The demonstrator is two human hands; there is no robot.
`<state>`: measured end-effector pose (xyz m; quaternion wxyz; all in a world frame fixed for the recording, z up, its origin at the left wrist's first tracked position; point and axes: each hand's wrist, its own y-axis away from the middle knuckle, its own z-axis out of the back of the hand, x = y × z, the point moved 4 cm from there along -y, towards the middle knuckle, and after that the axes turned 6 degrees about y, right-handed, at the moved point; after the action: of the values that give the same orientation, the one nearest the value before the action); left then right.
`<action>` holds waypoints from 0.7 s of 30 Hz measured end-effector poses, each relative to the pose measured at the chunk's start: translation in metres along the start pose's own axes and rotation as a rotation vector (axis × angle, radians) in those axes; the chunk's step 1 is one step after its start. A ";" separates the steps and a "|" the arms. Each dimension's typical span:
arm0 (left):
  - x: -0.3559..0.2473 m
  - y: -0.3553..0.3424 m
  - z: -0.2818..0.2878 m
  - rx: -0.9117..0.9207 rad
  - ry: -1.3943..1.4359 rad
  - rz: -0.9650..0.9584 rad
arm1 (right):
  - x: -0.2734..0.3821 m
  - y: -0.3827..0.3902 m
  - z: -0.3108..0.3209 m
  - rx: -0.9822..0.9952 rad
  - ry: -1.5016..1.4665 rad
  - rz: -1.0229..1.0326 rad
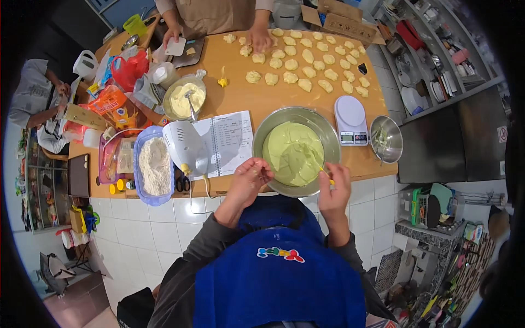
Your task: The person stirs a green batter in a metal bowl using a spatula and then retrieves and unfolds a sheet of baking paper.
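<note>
A steel bowl [333, 136] of pale green batter [283, 147] sits at the table's front. My right hand [333, 191] grips a yellow-handled utensil [324, 174] whose far end is in the batter. My left hand [251, 180] is by the bowl's left rim, fingers curled together; I cannot make out whether they hold anything. Left of it are an open notebook [232, 134], a white hand mixer [180, 143] and a blue tub of flour [153, 164]. A white digital scale [349, 115] and a small steel bowl [391, 143] are to the right.
Across the wooden table [372, 169], a co-worker's hands [258, 38] are among many dough pieces [291, 64]. Another person [35, 90] works at far left beside bags and containers [112, 106]. A bowl of cream-coloured mixture [183, 98] stands behind the mixer. Shelving [437, 60] lines the right.
</note>
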<state>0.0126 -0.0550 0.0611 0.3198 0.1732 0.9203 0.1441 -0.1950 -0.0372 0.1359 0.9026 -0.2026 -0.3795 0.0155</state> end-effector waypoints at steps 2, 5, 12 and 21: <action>0.008 -0.018 0.002 -0.034 -0.366 -0.196 | 0.008 0.009 -0.010 0.055 0.012 0.022; 0.012 -0.029 -0.009 -0.113 -0.800 -0.349 | 0.034 0.016 -0.020 0.126 0.089 0.180; 0.024 -0.027 -0.026 -0.117 -0.961 -0.230 | 0.014 0.017 -0.052 0.253 0.266 0.166; 0.024 -0.027 -0.035 -0.019 -0.943 -0.578 | 0.009 0.017 -0.034 0.245 0.115 0.272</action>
<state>-0.0338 -0.0750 0.0646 0.7254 -0.0434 0.6861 -0.0343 -0.1628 -0.0319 0.1147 0.9303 -0.1410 -0.2918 0.1718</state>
